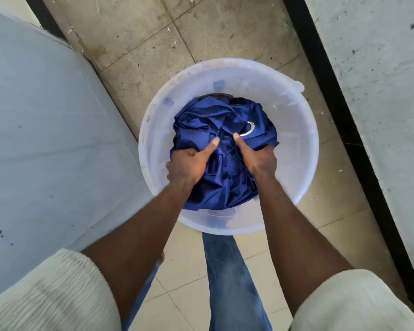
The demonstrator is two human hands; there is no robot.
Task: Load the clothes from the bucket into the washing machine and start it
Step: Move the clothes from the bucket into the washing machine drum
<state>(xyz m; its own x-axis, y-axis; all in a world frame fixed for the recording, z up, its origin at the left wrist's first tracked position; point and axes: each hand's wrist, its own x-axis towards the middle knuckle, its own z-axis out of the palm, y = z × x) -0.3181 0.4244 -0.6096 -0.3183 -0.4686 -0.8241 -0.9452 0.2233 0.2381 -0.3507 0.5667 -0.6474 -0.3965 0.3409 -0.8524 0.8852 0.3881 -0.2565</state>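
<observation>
Down on the tiled floor (141,44), right in front of the person's feet, sits a translucent white plastic bucket (294,130), and the clothes are all in there, none out yet. What you can see is a crumpled heap of shiny dark blue fabric (225,187) filling the bottom of it, with a silver metal ring (249,130) poking out of the folds near the top right of the pile. Both hands are down inside the bucket. The left hand (189,166) has its fingers curled into a bunch of the blue cloth on the left side, thumb lying straight along the top. The right hand (258,158) does pretty much the same on the right side, fingers buried in the fabric, thumb pointing up toward that ring and stopping just short of it. The two thumbs are near each other but not touching. Cream ribbed sleeves (53,295) are pushed up both forearms, and a blue jeans leg (227,271) shows below the bucket. To the left there's a big pale grey-white panel (46,139) just beside the bucket; can't tell if it's the washer. On the right is a rough whitish wall (380,68) with a black strip (332,91) along its base.
</observation>
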